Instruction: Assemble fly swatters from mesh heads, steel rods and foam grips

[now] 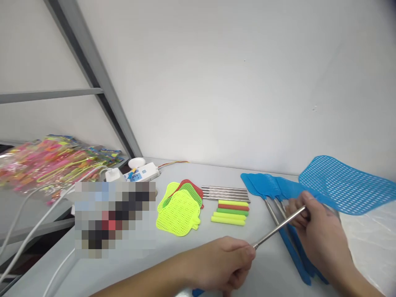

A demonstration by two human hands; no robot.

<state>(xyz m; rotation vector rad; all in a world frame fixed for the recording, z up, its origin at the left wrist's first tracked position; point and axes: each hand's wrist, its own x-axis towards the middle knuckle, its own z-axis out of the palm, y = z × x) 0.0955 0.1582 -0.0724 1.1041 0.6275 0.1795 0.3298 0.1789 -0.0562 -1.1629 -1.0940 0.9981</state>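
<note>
A blue fly swatter with a metal telescopic shaft (pixel 280 227) runs slantwise between my two hands. My left hand (pixel 230 262) is closed around its lower part, where a bit of blue handle (pixel 198 292) shows below. Higher up, my right hand (pixel 317 229) grips the shaft near the mesh head (pixel 346 183); the joint is hidden behind the fingers. Beneath and beside my right hand lie several blue fly swatters (pixel 262 184), heads toward the wall and blue handles (pixel 292 251) toward me.
Yellow, green and red swatter heads (pixel 177 214) lie mid-table beside metal rods (pixel 225 193) and coloured handle tubes (pixel 230 216). A power strip (pixel 142 173) with cables and a blurred-out patch (pixel 114 220) are left. Bagged goods (pixel 55 161) fill a shelf; white plastic (pixel 368 243) lies right.
</note>
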